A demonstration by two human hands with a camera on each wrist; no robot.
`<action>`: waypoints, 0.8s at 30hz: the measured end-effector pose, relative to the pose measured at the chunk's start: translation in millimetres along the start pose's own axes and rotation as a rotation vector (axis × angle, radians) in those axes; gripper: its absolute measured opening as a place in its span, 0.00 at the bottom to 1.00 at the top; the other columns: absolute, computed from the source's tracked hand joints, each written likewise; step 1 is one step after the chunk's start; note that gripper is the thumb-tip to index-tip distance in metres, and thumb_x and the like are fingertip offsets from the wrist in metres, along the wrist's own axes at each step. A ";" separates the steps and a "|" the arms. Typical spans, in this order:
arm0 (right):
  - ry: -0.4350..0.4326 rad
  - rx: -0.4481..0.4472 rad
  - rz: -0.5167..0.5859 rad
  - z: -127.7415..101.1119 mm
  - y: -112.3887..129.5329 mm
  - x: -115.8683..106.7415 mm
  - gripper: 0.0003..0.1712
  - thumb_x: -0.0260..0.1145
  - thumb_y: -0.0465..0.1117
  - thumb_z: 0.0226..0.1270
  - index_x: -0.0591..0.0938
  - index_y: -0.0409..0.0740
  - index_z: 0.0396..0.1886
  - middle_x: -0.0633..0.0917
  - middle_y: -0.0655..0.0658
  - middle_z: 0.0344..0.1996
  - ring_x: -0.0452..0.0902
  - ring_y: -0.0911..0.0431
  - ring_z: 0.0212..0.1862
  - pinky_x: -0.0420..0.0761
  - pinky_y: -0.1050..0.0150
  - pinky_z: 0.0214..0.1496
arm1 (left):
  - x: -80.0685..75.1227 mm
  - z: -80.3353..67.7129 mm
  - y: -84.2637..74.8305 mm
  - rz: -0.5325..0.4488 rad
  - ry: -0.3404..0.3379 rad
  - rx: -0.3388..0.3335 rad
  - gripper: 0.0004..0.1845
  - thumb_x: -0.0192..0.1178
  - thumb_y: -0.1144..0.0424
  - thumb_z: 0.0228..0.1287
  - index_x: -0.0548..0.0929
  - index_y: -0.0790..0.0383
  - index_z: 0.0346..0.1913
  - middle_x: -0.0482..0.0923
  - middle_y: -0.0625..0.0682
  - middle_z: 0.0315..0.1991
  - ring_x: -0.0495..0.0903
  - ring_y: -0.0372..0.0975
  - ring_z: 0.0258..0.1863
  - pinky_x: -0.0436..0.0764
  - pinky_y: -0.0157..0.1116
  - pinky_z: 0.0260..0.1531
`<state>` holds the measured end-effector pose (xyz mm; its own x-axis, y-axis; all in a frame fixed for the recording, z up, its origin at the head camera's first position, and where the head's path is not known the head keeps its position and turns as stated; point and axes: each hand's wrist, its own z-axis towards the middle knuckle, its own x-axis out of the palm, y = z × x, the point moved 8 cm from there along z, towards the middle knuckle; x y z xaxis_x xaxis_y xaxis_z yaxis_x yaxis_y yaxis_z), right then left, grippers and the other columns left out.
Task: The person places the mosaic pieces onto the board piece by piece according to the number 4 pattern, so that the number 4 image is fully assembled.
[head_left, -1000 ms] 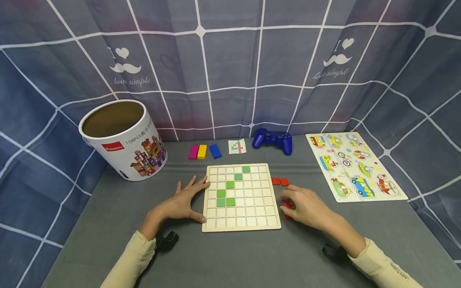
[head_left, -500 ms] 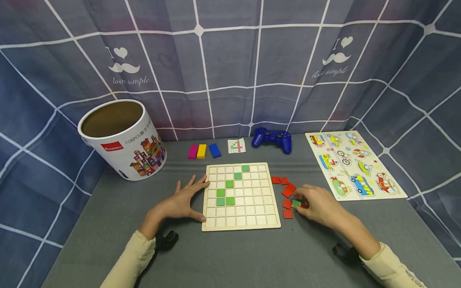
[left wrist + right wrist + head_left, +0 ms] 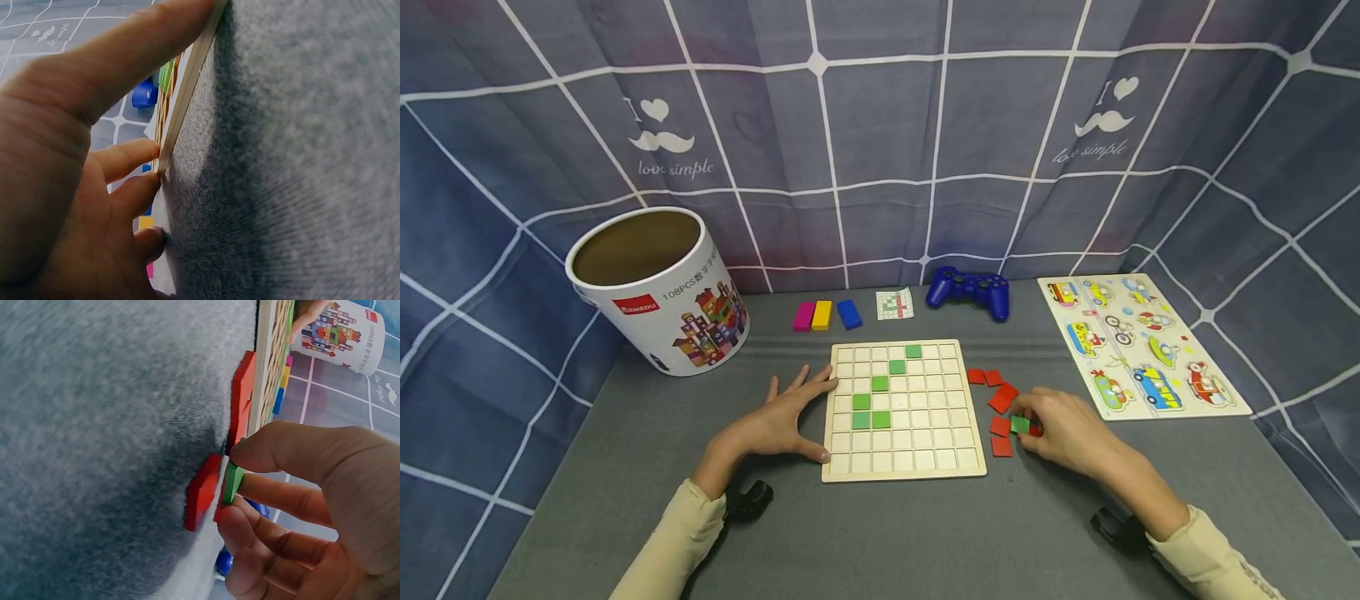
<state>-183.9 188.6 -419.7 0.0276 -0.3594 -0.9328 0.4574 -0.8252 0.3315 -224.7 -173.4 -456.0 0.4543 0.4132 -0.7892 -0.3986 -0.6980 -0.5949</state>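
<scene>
My right hand pinches a small green tile among red tiles, while my left hand, fingers spread, steadies the wooden grid board.

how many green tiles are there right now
6: five on the wooden board, stepping diagonally from top right to lower left; one green tile pinched in the right hand. More may be hidden.

Pattern card print too small to read, red tile mostly under right hand
</scene>
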 end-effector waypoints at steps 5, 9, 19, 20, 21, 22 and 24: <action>-0.021 -0.006 0.002 1.9 6.2 -3.6 0.13 0.78 0.37 0.49 0.86 0.47 0.36 0.77 0.57 0.27 0.71 0.65 0.27 0.71 0.66 0.28 | -0.8 -0.6 0.0 0.001 -0.007 0.005 0.63 0.81 0.41 0.40 0.57 0.51 0.79 0.42 0.50 0.81 0.33 0.55 0.78 0.24 0.69 0.63; -0.033 -0.022 0.015 6.3 15.1 -2.2 0.13 0.78 0.38 0.49 0.84 0.48 0.34 0.77 0.57 0.27 0.69 0.66 0.26 0.71 0.66 0.27 | -0.8 -0.8 -0.5 -0.002 -0.004 0.003 0.63 0.81 0.42 0.40 0.57 0.51 0.79 0.42 0.50 0.81 0.33 0.56 0.78 0.24 0.69 0.63; -0.030 -0.095 0.043 26.0 42.8 10.7 0.14 0.78 0.39 0.48 0.84 0.49 0.35 0.79 0.56 0.31 0.70 0.64 0.26 0.71 0.67 0.26 | 0.0 -0.4 -0.7 -0.005 0.002 0.000 0.63 0.81 0.42 0.40 0.57 0.51 0.79 0.41 0.49 0.81 0.32 0.56 0.78 0.24 0.69 0.63; -0.026 -0.103 0.044 28.0 45.5 12.3 0.14 0.78 0.39 0.48 0.84 0.49 0.35 0.78 0.56 0.31 0.70 0.65 0.26 0.71 0.67 0.26 | -0.1 -0.3 -0.8 -0.005 0.003 0.000 0.63 0.81 0.42 0.40 0.57 0.51 0.79 0.41 0.49 0.81 0.32 0.56 0.78 0.24 0.69 0.63; -0.024 -0.113 0.045 30.0 48.4 13.8 0.14 0.77 0.39 0.49 0.83 0.49 0.35 0.78 0.56 0.31 0.70 0.65 0.26 0.71 0.67 0.27 | -0.1 -0.3 -0.9 -0.004 0.004 0.000 0.63 0.81 0.42 0.40 0.57 0.51 0.79 0.41 0.50 0.81 0.32 0.56 0.78 0.24 0.69 0.63; -0.024 -0.124 0.044 32.2 51.1 15.1 0.14 0.77 0.39 0.49 0.83 0.49 0.35 0.78 0.57 0.31 0.70 0.65 0.27 0.71 0.67 0.27 | -0.3 -0.1 -1.1 -0.003 0.006 -0.001 0.63 0.81 0.42 0.41 0.57 0.51 0.79 0.40 0.50 0.81 0.32 0.56 0.78 0.24 0.69 0.63; -0.020 -0.151 0.045 36.8 56.8 17.7 0.14 0.77 0.39 0.49 0.83 0.49 0.35 0.77 0.56 0.30 0.69 0.66 0.27 0.70 0.68 0.27 | -0.7 0.0 -1.4 0.000 0.005 0.000 0.63 0.81 0.42 0.41 0.57 0.51 0.79 0.40 0.50 0.81 0.32 0.55 0.78 0.24 0.69 0.63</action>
<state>-190.2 119.3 -412.2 0.0344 -0.4044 -0.9139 0.5843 -0.7338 0.3467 -224.5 -172.8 -454.5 0.4585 0.4103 -0.7883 -0.3981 -0.6982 -0.5950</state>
